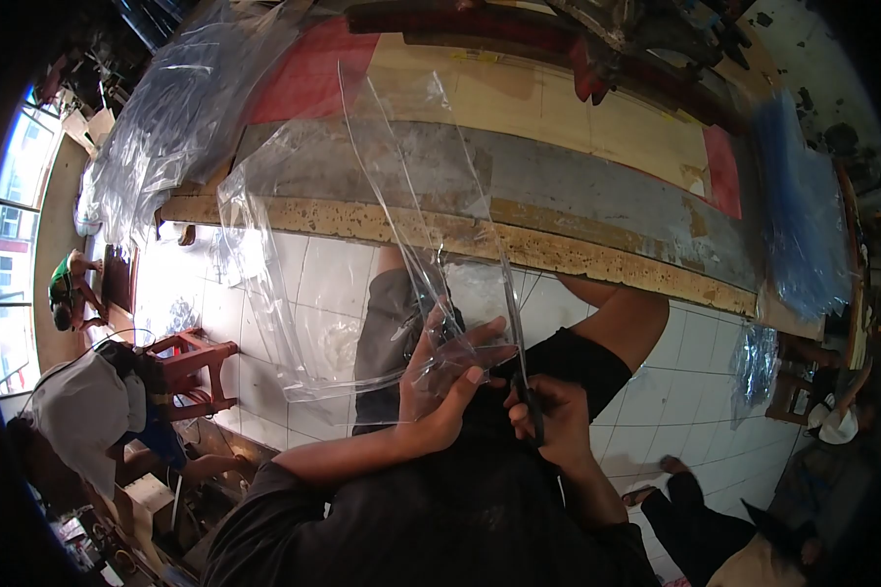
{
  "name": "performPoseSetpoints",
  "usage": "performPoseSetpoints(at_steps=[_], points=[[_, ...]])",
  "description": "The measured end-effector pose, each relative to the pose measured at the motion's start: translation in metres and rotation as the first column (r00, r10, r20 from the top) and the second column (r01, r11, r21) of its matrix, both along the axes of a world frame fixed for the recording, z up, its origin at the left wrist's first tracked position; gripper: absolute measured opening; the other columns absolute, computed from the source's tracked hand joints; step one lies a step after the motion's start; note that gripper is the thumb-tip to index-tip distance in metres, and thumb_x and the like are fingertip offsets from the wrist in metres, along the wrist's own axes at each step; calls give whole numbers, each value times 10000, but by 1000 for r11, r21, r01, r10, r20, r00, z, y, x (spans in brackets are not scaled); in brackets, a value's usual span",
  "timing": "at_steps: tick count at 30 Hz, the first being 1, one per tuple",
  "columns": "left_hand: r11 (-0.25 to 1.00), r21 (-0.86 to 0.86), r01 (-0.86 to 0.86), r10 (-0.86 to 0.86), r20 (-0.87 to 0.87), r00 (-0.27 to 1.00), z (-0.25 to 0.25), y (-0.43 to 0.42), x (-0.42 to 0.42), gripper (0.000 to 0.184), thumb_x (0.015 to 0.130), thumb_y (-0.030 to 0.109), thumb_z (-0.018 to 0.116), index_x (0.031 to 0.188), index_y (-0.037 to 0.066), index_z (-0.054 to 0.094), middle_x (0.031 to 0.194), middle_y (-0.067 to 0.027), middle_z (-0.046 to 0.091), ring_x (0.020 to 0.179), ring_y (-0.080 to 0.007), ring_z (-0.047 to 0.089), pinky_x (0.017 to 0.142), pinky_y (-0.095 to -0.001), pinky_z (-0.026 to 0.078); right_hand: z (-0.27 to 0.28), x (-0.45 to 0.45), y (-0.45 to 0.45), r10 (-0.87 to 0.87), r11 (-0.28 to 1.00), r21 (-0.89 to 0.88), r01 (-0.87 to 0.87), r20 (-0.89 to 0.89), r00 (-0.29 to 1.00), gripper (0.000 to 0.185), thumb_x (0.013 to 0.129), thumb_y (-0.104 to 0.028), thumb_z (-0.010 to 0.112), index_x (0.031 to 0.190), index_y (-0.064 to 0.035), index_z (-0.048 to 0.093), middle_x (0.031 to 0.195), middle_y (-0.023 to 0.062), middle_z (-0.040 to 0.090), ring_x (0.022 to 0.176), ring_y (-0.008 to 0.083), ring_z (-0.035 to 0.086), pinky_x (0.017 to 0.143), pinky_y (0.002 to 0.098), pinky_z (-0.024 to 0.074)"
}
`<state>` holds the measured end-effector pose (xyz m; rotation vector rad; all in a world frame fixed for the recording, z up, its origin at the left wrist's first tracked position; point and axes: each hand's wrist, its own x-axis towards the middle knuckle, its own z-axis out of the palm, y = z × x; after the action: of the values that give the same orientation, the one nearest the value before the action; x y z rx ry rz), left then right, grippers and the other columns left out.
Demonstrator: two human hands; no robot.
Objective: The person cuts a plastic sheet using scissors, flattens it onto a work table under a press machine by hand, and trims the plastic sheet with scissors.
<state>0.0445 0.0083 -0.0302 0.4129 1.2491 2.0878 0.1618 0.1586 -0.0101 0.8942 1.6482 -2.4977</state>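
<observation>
Over my lap, my left hand (442, 386) grips a clear plastic sheet (423, 196), its fingers and thumb closed on the near end. The sheet stretches up across the table's front edge, and more clear plastic hangs down on the left. In my right hand (558, 416) is a pair of scissors (531, 403) with black handles, held close to the sheet's right edge beside my left fingertips. The blades are mostly hidden, so I cannot tell how far they are apart.
Ahead is a worktable (617, 249) with a worn wooden front edge and a dark red metal frame (587, 59). A plastic pile (181, 117) lies left, bluish plastic (803, 205) right. A red stool (194, 372) stands left. Other people sit on both sides.
</observation>
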Motion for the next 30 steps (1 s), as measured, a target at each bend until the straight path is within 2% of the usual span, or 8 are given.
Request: performPoseSetpoints(at_steps=[2, 12, 15, 17, 21, 23, 27, 30], points=[[1000, -11, -4, 4, 0, 1000, 0, 0, 0, 809, 1085, 79, 530, 1678, 141, -17, 1545, -252, 497, 1333, -332, 611, 975, -386, 588, 0, 0, 1, 30, 999, 44, -30, 11, 1000, 198, 882, -139, 860, 876, -16, 704, 731, 4, 663, 595, 52, 593, 539, 219, 459], [1000, -3, -9, 9, -18, 1000, -6, -1, 5, 809, 1082, 68, 531, 1674, 121, -18, 1533, -274, 500, 1344, -351, 598, 1006, -430, 582, -2, -4, 2, 34, 998, 52, -33, -16, 999, 235, 893, -182, 855, 882, -8, 698, 725, 7, 654, 592, 60, 597, 530, 229, 460], [999, 31, -19, 18, 21, 1000, -7, -1, 5, 809, 1078, 53, 532, 1673, 111, -12, 1532, -279, 498, 1348, -359, 594, 1025, -447, 572, -10, -6, 5, 68, 997, -28, -71, -115, 991, 278, 910, -234, 845, 948, -6, 691, 725, 6, 638, 617, 69, 601, 564, 238, 473], [998, 59, -27, 26, 28, 999, -7, -1, 7, 808, 1075, 44, 533, 1673, 97, -7, 1533, -284, 494, 1349, -370, 592, 1056, -467, 546, -16, -4, 7, 129, 989, -54, -138, -151, 980, 340, 928, -295, 833, 1016, -7, 676, 801, 0, 643, 675, 72, 609, 600, 237, 473], [997, 82, -11, 14, -31, 999, -8, -2, 5, 803, 1071, 32, 532, 1674, 86, 4, 1532, -287, 496, 1340, -364, 599, 1082, -480, 519, -14, -8, 14, 155, 982, -77, -170, -175, 972, 341, 937, -304, 826, 1044, -19, 673, 894, -10, 653, 759, 60, 605, 662, 227, 467], [990, 139, -4, 17, -88, 996, -11, -1, 6, 798, 1068, 15, 524, 1675, 80, 9, 1524, -286, 507, 1323, -350, 613, 1097, -477, 502, -18, -9, 17, 184, 983, 55, -177, -176, 967, 324, 937, -296, 827, 1032, -26, 674, 951, -23, 650, 830, 48, 589, 710, 231, 458], [994, 112, 14, -3, -95, 995, -16, -4, 10, 802, 1062, 6, 527, 1674, 67, 11, 1513, -283, 520, 1307, -334, 624, 1105, -458, 497, -11, -17, 17, 148, 988, 75, -136, -184, 972, 309, 933, -268, 831, 1022, -22, 667, 934, -28, 646, 844, 41, 567, 735, 236, 448], [993, 115, 8, -1, -63, 998, -13, -3, 12, 812, 1059, 13, 536, 1672, 59, 7, 1506, -277, 530, 1299, -329, 630, 1108, -446, 494, -10, -19, 20, 152, 981, 153, -122, -207, 966, 317, 932, -258, 833, 1041, -7, 673, 949, -16, 669, 859, 48, 585, 749, 243, 468]])
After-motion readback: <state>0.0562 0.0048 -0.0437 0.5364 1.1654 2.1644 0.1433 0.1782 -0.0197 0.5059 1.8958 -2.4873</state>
